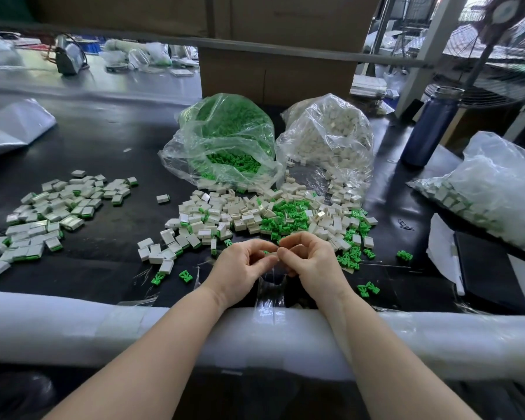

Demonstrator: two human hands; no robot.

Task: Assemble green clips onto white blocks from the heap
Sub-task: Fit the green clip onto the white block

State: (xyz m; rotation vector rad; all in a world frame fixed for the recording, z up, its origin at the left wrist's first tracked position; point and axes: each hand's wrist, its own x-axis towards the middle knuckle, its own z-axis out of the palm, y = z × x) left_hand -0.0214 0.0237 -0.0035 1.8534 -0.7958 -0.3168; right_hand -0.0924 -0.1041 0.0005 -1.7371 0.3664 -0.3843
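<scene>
My left hand (pixel 244 268) and my right hand (pixel 311 262) meet fingertip to fingertip over the near table edge, pinching one small white block (pixel 272 254) with a bit of green at it; the fingers hide most of the piece. Just beyond them lies the mixed heap of white blocks (pixel 240 216) and green clips (pixel 288 215). An open clear bag of green clips (pixel 228 140) and a clear bag of white blocks (pixel 328 137) stand behind the heap. Finished blocks with green edges (pixel 49 213) lie spread out at the left.
Loose green clips (pixel 185 275) dot the black table near my hands. A white foam-wrapped rail (pixel 73 322) runs along the front edge. A dark blue bottle (pixel 428 128), another bag of parts (pixel 485 189) and a black pad (pixel 488 274) sit at the right; cardboard boxes (pixel 273 74) stand behind.
</scene>
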